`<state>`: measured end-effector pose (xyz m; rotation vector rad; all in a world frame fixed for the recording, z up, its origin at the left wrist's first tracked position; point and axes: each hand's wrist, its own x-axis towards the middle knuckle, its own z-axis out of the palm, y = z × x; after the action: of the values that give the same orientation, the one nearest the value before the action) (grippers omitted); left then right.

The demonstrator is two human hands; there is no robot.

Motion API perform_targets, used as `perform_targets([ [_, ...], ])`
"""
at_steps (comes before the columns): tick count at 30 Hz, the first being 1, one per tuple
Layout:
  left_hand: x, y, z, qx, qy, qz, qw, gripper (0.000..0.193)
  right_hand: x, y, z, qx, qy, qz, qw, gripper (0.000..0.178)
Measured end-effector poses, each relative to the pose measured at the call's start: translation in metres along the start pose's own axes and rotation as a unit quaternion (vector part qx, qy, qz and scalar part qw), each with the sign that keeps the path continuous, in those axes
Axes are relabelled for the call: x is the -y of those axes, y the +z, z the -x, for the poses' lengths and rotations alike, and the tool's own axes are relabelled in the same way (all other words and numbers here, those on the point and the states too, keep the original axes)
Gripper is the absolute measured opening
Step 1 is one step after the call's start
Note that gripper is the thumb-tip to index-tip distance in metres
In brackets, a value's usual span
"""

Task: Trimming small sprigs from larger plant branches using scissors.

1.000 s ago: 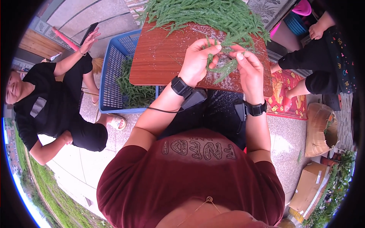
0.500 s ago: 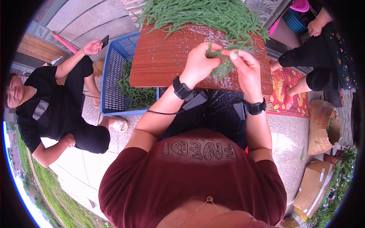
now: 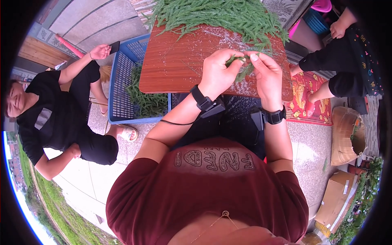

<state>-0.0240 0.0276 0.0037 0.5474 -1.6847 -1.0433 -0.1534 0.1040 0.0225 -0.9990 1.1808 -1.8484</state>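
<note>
Over the near part of a brown wooden table (image 3: 173,61), my two hands meet on a green feathery sprig (image 3: 243,74). My left hand (image 3: 220,69) pinches one part of it between thumb and fingers. Close beside it, my right hand (image 3: 267,72) is closed on the other part, thumb against fingertips. The sprig's tip hangs down between the hands. A large heap of similar green sprigs (image 3: 220,16) covers the far side of the table, and pale bits are scattered over the wood.
Left of the table stands a blue plastic basket (image 3: 118,85) with green sprigs (image 3: 149,104) inside. A person (image 3: 53,110) holding a phone (image 3: 115,47) sits at the left. Another person (image 3: 347,61) is at the right, near a red patterned mat (image 3: 310,96) and cardboard boxes (image 3: 337,200).
My left hand has shifted slightly right and turned, its thumb now pressed on the sprig. The right hand has moved a little right. The phone at the left has tilted.
</note>
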Motion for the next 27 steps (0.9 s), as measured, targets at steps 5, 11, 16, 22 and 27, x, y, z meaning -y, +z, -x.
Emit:
perform_targets([
  [5, -0.005, -0.002, -0.004, 0.035, -0.18, 0.202, 0.962, 0.012, -0.003, -0.006, -0.002, 0.006, -0.034, 0.012, 0.999, 0.019],
  [11, -0.006, -0.024, -0.016, 0.134, -0.34, 0.41, 0.836, 0.017, -0.003, -0.006, -0.003, -0.002, -0.017, 0.009, 1.0, 0.021],
  [16, -0.004, -0.029, -0.017, 0.113, -0.319, 0.37, 0.865, 0.015, 0.015, 0.001, 0.002, 0.022, 0.039, -0.006, 0.999, 0.023],
  [22, -0.012, -0.021, -0.012, 0.106, -0.338, 0.36, 0.863, 0.015, 0.018, -0.006, 0.004, 0.236, 0.162, -0.101, 0.953, 0.031],
  [27, -0.011, -0.016, -0.008, 0.118, -0.333, 0.34, 0.872, 0.016, 0.006, -0.018, 0.003, 0.289, 0.194, -0.101, 0.932, 0.036],
])
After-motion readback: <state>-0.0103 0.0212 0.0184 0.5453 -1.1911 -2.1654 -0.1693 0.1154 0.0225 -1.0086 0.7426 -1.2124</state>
